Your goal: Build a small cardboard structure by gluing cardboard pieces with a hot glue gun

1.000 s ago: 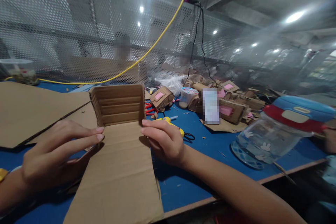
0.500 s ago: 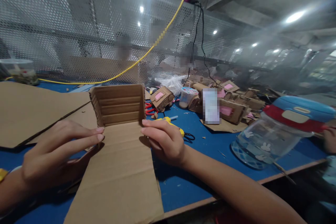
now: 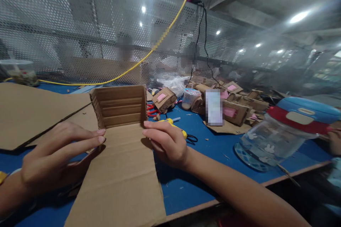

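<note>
A long strip of cardboard (image 3: pixel 125 170) lies in front of me, its far part folded up into a three-sided, box-like shape with creased inner walls. My left hand (image 3: pixel 61 152) pinches the left edge at the base of the side wall, thumb hidden below. On the opposite edge, the fingers of my right hand (image 3: pixel 167 142) are curled round the base of the right wall. Just behind my right hand lies a yellow glue gun (image 3: pixel 170 122) with a clear stick in its back, partly covered by the hand. Red-handled pliers (image 3: pixel 152 111) lie beyond it.
A large cardboard sheet (image 3: pixel 37 113) lies at left. On the blue table (image 3: pixel 191 170) stand a clear bottle with a blue lid (image 3: pixel 282 138), a phone (image 3: pixel 214 107), a plastic cup (image 3: pixel 190 98) and cardboard models (image 3: pixel 237 111). Another person's hand (image 3: pixel 335 140) is at far right.
</note>
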`<state>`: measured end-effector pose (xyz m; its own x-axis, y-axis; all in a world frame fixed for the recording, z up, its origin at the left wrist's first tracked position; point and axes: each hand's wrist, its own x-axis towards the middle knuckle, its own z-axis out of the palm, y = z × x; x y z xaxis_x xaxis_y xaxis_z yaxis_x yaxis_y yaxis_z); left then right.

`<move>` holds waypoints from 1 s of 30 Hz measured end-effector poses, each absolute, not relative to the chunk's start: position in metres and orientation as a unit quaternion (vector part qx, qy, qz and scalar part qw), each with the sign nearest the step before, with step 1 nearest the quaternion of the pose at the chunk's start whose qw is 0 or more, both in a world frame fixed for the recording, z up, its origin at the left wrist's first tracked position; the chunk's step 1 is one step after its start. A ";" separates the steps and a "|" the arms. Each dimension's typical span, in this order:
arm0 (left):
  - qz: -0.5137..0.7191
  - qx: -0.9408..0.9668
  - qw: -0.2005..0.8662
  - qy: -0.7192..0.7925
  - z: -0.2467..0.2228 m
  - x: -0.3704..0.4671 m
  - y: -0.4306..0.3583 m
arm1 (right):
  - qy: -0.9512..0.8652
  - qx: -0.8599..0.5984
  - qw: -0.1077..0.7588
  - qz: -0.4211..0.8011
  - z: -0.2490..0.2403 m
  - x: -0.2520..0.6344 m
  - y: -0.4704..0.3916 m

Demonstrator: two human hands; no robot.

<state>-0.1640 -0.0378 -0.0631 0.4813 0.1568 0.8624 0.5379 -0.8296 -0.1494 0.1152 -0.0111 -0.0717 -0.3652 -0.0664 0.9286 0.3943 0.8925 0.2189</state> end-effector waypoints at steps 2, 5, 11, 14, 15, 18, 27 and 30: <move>-0.464 -0.837 0.205 -0.204 -0.064 -0.165 -0.038 | -0.800 -0.103 0.552 -0.211 -0.072 0.116 -0.011; -0.461 -0.839 0.211 -0.199 -0.063 -0.165 -0.038 | -0.808 -0.102 0.543 -0.204 -0.073 0.117 -0.011; -0.443 -0.845 0.222 -0.200 -0.055 -0.161 -0.041 | -0.803 -0.106 0.549 -0.209 -0.072 0.116 -0.011; -0.446 -0.843 0.224 -0.203 -0.056 -0.162 -0.041 | -0.804 -0.105 0.548 -0.207 -0.073 0.115 -0.011; -0.452 -0.839 0.224 -0.203 -0.057 -0.163 -0.041 | -0.805 -0.104 0.547 -0.206 -0.073 0.116 -0.011; -0.459 -0.836 0.227 -0.200 -0.060 -0.163 -0.040 | -0.806 -0.104 0.546 -0.203 -0.074 0.117 -0.011; -0.444 -0.846 0.212 -0.206 -0.055 -0.162 -0.043 | -0.805 -0.098 0.548 -0.205 -0.073 0.117 -0.012; -0.451 -0.842 0.210 -0.207 -0.054 -0.161 -0.043 | -0.801 -0.099 0.552 -0.211 -0.071 0.116 -0.013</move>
